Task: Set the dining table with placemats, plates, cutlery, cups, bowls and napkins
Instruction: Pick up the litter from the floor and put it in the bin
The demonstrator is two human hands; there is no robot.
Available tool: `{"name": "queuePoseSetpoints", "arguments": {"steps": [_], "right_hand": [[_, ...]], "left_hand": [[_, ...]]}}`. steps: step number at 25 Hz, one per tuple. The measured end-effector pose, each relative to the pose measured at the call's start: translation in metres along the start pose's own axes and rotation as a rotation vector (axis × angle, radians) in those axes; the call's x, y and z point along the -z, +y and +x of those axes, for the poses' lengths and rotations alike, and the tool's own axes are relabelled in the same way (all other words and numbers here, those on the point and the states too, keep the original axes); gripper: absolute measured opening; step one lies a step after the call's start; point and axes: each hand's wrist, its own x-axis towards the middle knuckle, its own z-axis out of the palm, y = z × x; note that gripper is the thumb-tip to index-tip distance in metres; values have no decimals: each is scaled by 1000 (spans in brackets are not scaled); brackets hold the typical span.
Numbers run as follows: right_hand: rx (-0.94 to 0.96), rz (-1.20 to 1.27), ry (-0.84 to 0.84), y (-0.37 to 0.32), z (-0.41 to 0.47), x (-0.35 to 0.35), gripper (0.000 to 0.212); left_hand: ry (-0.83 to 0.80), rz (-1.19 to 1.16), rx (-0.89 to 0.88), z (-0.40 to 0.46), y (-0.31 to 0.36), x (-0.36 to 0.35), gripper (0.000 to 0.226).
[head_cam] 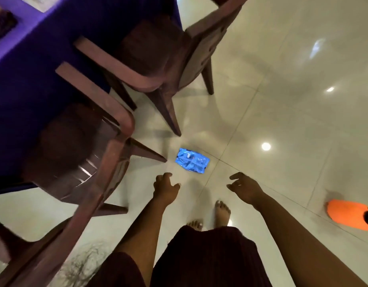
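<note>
Neither hand has hold of anything: the left hand [165, 186] and the right hand [244, 186] both reach down with fingers loosely spread and a little curled, each held clear of the floor [282, 59]. Just beyond the fingertips, between the two hands but nearer the left, lies a shiny blue packet [192, 163], flat on the pale tiles and untouched. It looks like crinkled foil or plastic wrap, soft and thin, with small white print I cannot read; my guess is a pack of napkins or wipes, though I cannot be sure.

Off to the left of the hands stand two brown plastic chairs, a near chair [79, 141] and a far chair [158, 52], and past them the table under a purple cloth [34, 75]. Only a corner of the tabletop shows, with a dark item [3, 25] on it that is too blurred to name, so how much is laid I cannot say. To my eye the setting is unfinished, and picking up this packet comes first.

To the right of the right hand, well apart, an orange object [348, 214] lies on the floor.
</note>
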Motion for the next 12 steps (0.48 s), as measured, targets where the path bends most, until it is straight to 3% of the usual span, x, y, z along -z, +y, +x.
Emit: {"name": "queuePoseSetpoints", "arguments": {"steps": [3,7,12], "right_hand": [[92,-33,-30,7,104,-35,32],[79,51,-62,33,240,-88,29],[93,-121,24,96,407,-158,38]], "left_hand": [[-37,-87,114,70,-22,-51,53],[-56,-165,156,187,-46,-125,54],[-72,-265,139,359,-72,-202,64]]}}
